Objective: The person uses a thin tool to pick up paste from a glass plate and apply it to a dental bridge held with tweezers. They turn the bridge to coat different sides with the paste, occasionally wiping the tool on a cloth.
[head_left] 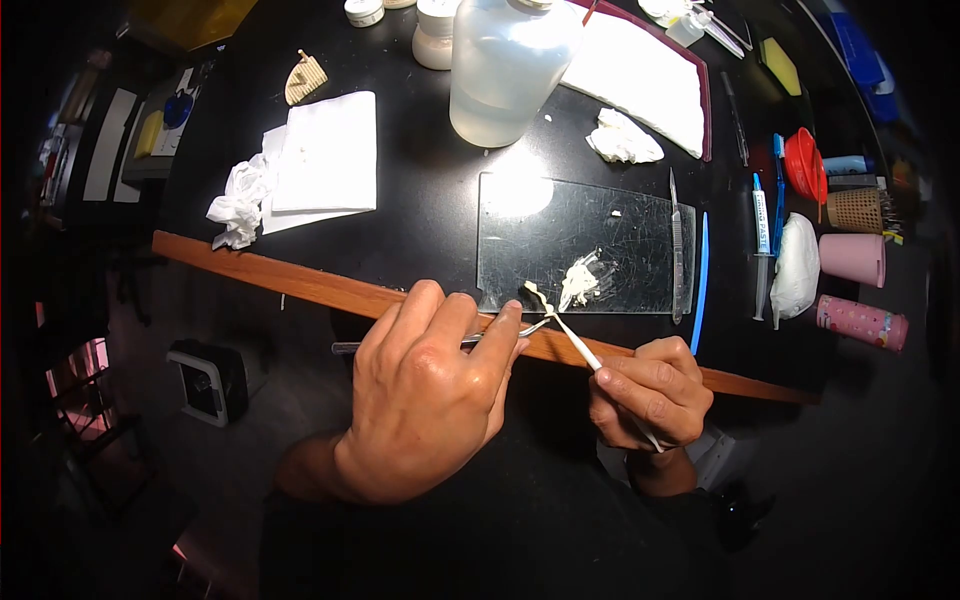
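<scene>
My left hand point(430, 385) is closed around a slim metal dental instrument point(345, 348); its handle sticks out on the left and its thin tip reaches to the right. In my right hand point(655, 395) is a thin white tapered stick point(580, 345), pinched between thumb and fingers. The two tips meet at a small cream-coloured bit of paste point(550, 312) near the table's front edge. Just beyond lies a scratched glass slab point(530, 240), with a smeared cream mound of paste point(580, 283) on it. A scalpel point(677, 245) rests along the slab's right side.
A blue strip point(702, 280) lies right of the slab. Behind stands a large translucent bottle point(500, 90). Folded white tissues point(325, 150) are at left, a crumpled tissue point(625, 138) behind the slab. A syringe point(761, 250), red bowl point(803, 165) and pink cup point(850, 260) stand far right.
</scene>
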{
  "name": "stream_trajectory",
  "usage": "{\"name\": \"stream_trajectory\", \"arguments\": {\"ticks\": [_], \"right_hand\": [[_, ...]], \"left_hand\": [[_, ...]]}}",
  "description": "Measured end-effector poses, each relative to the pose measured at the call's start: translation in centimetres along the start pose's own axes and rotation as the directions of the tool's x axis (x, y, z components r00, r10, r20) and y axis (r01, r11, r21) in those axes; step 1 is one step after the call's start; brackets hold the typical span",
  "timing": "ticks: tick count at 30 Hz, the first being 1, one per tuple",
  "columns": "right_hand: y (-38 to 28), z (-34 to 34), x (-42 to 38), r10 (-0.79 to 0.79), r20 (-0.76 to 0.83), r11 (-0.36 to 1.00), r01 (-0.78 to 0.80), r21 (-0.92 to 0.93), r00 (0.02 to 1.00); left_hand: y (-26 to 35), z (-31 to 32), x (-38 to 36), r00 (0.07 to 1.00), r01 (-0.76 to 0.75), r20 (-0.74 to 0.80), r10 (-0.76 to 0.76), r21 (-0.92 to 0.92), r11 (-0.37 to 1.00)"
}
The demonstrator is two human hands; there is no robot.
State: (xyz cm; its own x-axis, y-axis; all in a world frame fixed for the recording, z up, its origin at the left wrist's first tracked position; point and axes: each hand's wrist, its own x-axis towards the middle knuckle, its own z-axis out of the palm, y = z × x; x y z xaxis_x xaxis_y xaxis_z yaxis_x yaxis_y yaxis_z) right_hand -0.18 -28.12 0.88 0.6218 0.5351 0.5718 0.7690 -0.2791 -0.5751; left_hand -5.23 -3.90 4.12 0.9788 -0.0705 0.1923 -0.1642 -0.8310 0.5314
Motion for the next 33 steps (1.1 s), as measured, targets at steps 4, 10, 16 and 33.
{"name": "stream_trajectory", "arguments": {"ticks": [4,10,16,33], "right_hand": [[0.08,0.08,-0.08,-0.006,-0.018,1.000,0.006,-0.001,1.000],[0.05,0.15,0.13,0.003,-0.004,1.000,-0.003,-0.012,1.000],[0.00,0.22,0.18,0.012,-0.013,1.000,-0.013,-0.020,1.000],[0.03,0.54,0.28,0.072,-0.216,0.992,-0.092,-0.082,0.974]], "left_hand": [[0.05,-0.02,0.02,1.000,0.000,-0.002,0.000,0.009,1.000],[0.19,0.17,-0.15,1.000,-0.018,-0.016,0.019,0.065,0.998],[0.20,0.33,-0.34,1.000,-0.018,-0.023,0.020,0.076,0.997],[-0.50,-0.45,0.16,0.998,-0.050,-0.045,0.041,-0.242,0.969]]}}
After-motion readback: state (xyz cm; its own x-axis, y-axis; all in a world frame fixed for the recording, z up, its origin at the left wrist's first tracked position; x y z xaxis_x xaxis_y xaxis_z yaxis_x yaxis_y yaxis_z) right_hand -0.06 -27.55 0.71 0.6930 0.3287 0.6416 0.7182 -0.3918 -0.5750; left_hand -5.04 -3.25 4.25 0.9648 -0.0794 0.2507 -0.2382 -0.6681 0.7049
